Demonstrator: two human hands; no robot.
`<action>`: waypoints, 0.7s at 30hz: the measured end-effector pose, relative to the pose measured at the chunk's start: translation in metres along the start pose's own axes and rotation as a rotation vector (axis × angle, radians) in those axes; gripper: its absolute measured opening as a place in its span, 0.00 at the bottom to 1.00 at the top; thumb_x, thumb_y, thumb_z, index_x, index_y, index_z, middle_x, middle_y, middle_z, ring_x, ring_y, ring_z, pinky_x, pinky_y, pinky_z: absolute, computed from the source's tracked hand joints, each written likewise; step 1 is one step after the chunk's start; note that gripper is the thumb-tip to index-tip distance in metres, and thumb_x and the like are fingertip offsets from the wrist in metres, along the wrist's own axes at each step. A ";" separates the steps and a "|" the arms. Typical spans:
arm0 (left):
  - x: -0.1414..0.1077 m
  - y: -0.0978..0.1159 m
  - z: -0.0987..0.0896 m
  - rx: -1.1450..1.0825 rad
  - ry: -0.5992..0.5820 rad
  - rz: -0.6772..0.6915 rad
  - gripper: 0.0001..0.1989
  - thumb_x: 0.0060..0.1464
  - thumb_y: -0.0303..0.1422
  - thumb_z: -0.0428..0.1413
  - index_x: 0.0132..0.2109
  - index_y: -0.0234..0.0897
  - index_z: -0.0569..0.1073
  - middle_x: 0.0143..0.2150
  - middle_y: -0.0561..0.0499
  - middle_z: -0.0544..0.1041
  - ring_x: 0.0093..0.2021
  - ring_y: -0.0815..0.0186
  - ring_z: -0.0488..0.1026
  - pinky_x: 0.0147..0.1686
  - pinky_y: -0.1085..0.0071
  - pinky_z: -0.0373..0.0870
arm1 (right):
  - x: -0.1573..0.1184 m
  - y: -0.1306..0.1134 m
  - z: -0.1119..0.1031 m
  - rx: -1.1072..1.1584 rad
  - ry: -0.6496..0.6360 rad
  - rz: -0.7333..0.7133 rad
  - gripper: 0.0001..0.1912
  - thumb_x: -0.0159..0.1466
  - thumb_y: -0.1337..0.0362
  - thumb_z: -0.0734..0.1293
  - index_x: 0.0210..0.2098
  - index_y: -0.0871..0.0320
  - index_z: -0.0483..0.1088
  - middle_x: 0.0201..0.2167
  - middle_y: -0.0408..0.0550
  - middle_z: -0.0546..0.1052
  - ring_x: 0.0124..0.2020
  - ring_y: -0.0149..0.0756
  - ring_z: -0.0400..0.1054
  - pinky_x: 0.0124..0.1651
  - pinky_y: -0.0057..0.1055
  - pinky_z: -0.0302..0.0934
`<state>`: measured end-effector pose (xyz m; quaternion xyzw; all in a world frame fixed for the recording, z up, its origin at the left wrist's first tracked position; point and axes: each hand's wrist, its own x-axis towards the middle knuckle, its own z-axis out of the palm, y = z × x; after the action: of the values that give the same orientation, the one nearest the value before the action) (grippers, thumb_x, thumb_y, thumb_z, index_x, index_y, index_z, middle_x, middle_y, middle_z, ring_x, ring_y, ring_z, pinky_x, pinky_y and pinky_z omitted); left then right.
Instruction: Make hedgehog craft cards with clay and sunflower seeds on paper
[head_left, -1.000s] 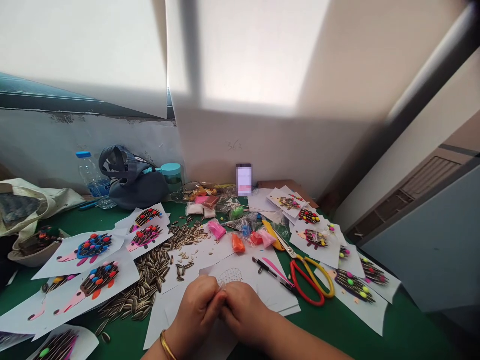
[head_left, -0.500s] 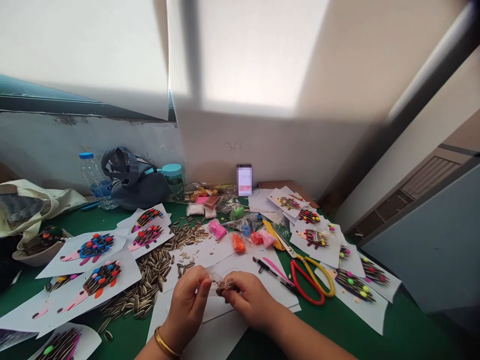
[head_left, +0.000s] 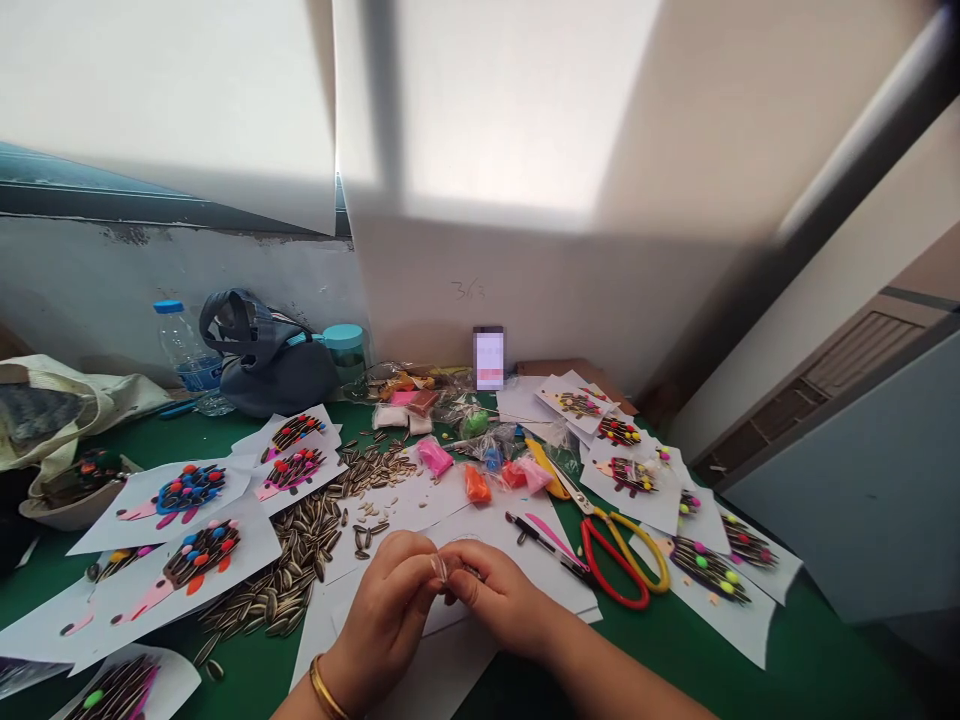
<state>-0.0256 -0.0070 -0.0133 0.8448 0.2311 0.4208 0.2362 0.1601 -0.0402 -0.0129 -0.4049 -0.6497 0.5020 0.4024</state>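
Observation:
My left hand, with a gold bangle at the wrist, and my right hand meet over the white paper. Both are closed on a small clear plastic bag with something brown, clay-like, in it. Fingers cover most of the bag. A pile of striped sunflower seeds lies to the left of my left hand. Beyond my hands rest packets of orange clay and pink clay. Right of my right hand are a black pen and red-and-yellow-handled scissors.
Hedgehog pictures made with seeds and coloured balls lie at left and right on the green table. Along the wall stand a water bottle, a dark bag, a teal-lidded jar and a phone. A yellow cutter lies by the scissors.
My hands have come closer together, and my left fingers have moved right onto the brown part of the bag. Less of the bag shows now.

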 end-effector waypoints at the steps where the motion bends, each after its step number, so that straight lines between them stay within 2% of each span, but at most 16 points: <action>1: 0.000 0.000 0.000 0.025 0.030 0.013 0.06 0.62 0.24 0.49 0.40 0.40 0.68 0.36 0.49 0.71 0.37 0.64 0.67 0.39 0.66 0.65 | 0.000 0.001 0.000 -0.029 0.023 -0.009 0.23 0.68 0.45 0.59 0.43 0.58 0.72 0.35 0.46 0.73 0.38 0.34 0.68 0.44 0.31 0.62; 4: 0.001 -0.001 0.001 0.079 0.088 0.030 0.08 0.60 0.23 0.50 0.41 0.41 0.68 0.36 0.50 0.72 0.38 0.63 0.67 0.42 0.64 0.65 | 0.000 0.002 -0.003 -0.098 0.048 -0.053 0.21 0.68 0.47 0.60 0.40 0.58 0.73 0.34 0.46 0.73 0.38 0.35 0.67 0.45 0.32 0.61; 8: 0.002 -0.001 0.001 0.033 0.076 0.028 0.07 0.61 0.24 0.50 0.41 0.41 0.69 0.37 0.50 0.73 0.38 0.63 0.68 0.42 0.64 0.66 | 0.001 0.000 -0.007 -0.094 -0.030 -0.091 0.19 0.66 0.47 0.64 0.38 0.57 0.74 0.34 0.45 0.73 0.39 0.36 0.66 0.44 0.31 0.60; 13: 0.004 0.004 0.000 -0.012 -0.053 0.009 0.06 0.62 0.27 0.50 0.38 0.40 0.70 0.37 0.49 0.70 0.39 0.63 0.66 0.40 0.65 0.66 | 0.000 -0.001 -0.006 -0.043 -0.116 0.064 0.14 0.61 0.52 0.70 0.37 0.57 0.73 0.31 0.41 0.72 0.33 0.31 0.64 0.37 0.26 0.59; 17: 0.005 0.005 0.001 -0.010 -0.109 0.006 0.09 0.63 0.28 0.49 0.35 0.39 0.72 0.36 0.49 0.69 0.39 0.63 0.66 0.39 0.66 0.65 | -0.001 0.001 -0.002 -0.055 -0.154 0.055 0.16 0.68 0.53 0.62 0.32 0.58 0.70 0.31 0.43 0.73 0.34 0.32 0.67 0.39 0.26 0.61; 21: 0.003 0.003 0.003 0.025 -0.073 0.044 0.08 0.62 0.26 0.50 0.36 0.38 0.72 0.35 0.49 0.69 0.37 0.63 0.65 0.38 0.66 0.64 | -0.001 0.005 0.000 -0.243 -0.146 -0.012 0.17 0.70 0.56 0.57 0.31 0.57 0.68 0.29 0.42 0.72 0.33 0.31 0.67 0.38 0.26 0.60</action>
<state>-0.0207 -0.0080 -0.0109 0.8673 0.2091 0.3919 0.2248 0.1610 -0.0403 -0.0178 -0.4091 -0.7356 0.4455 0.3049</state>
